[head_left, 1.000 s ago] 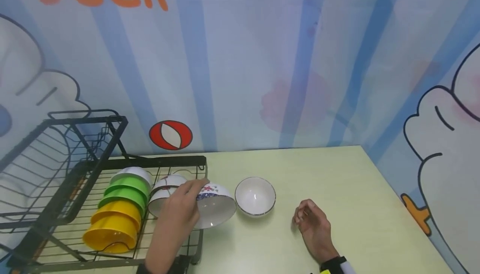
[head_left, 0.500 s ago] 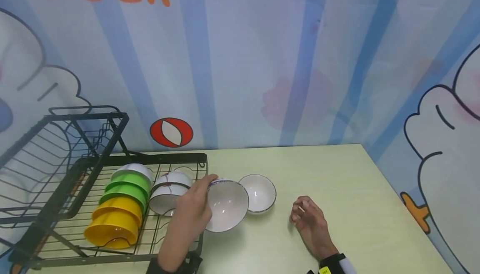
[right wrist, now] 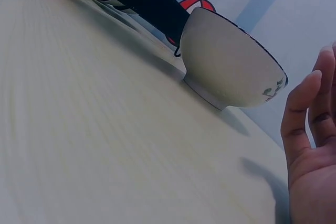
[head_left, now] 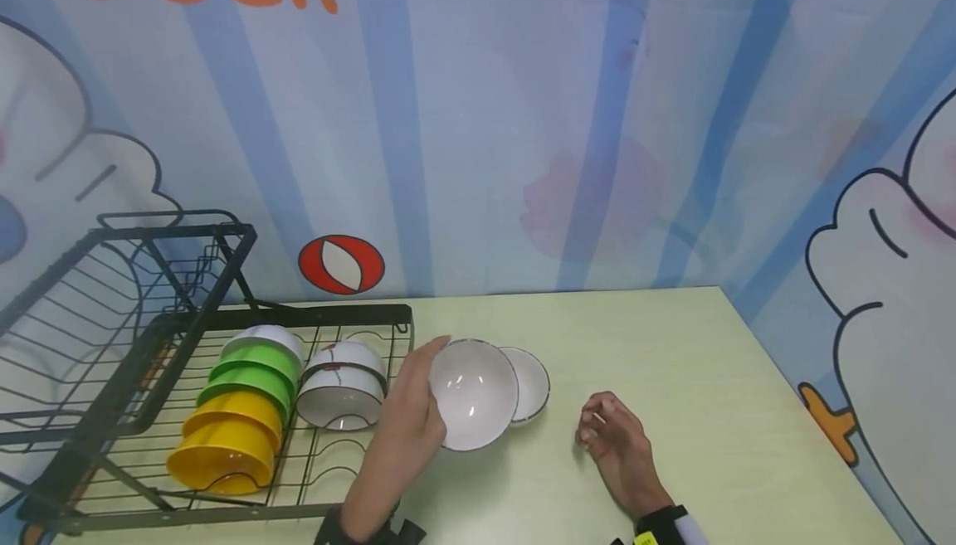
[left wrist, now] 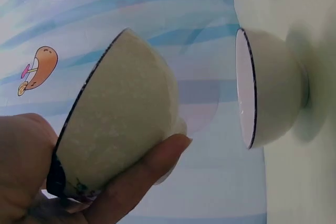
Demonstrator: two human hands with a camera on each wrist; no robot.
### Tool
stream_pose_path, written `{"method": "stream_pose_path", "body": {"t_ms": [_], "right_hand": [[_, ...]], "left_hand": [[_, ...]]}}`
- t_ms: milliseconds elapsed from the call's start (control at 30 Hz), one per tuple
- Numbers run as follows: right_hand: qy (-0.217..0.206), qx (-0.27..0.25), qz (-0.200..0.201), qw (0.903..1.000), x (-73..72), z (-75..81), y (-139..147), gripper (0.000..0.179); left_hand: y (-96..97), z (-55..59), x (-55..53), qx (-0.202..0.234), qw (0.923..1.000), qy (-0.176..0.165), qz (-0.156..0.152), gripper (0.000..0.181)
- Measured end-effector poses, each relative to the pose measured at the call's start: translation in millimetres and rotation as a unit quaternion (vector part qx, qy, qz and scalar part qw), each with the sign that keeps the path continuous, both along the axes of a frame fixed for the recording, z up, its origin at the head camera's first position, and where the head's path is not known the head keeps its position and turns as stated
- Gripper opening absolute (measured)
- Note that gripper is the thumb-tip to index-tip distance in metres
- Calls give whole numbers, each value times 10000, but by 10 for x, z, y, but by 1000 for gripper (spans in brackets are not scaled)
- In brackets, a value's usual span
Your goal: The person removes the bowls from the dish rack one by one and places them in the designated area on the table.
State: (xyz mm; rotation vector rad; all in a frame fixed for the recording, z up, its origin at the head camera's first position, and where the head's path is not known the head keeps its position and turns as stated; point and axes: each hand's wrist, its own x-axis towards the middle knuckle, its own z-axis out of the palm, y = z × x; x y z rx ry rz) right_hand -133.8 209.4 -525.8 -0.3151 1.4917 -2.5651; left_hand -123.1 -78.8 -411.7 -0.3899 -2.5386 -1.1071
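My left hand (head_left: 411, 408) grips a white bowl (head_left: 475, 396) by its side, tilted so its inside faces me. In the left wrist view a finger and thumb clasp the held bowl (left wrist: 118, 114), which has a dark blue rim and a flowered patch. Upright on the table stands a second white bowl (head_left: 532, 386), partly covered by the first in the head view; its dark rim and foot show in the left wrist view (left wrist: 275, 87). To its right, my right hand (head_left: 618, 450) lies idle, fingers loosely curled and holding nothing.
A black wire dish rack (head_left: 373, 313) occupies the table's left side. In it lean a row of yellow (head_left: 222, 455), green (head_left: 257, 362) and white bowls, beside two more white bowls (head_left: 341, 400). A printed curtain (head_left: 478, 114) hangs behind the pale table (head_left: 635, 329).
The left hand has carried the bowl rightward from the rack's edge and turned it from mouth-down toward mouth-up, overlapping the second bowl. The right hand has barely moved.
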Motion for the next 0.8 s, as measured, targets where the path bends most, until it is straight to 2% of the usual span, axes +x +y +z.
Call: {"method": "stream_pose_path", "body": {"t_ms": [167,267,400,667,800], "right_hand": [[136,-184,212,9995,1,-5,3,39],[108,-180,241,9995,-2,-7,1,41],[102,-85,209,9997,-10,-13,5,42],[429,-246,183,9986,-34,-43,27,48],[514,-438,225,9975,-27,-61,29,53]], "left_hand": [[98,-78,-14,391,9986,-339,-143,69],[149,-120,-25,593,9972,-393,-213,73],[207,-161,-25,656,9971,-301,-249,78],[308,-218,6,830,9931,-743,-356,76],[338,-262,21,839,9932,-721,-373,74]]}}
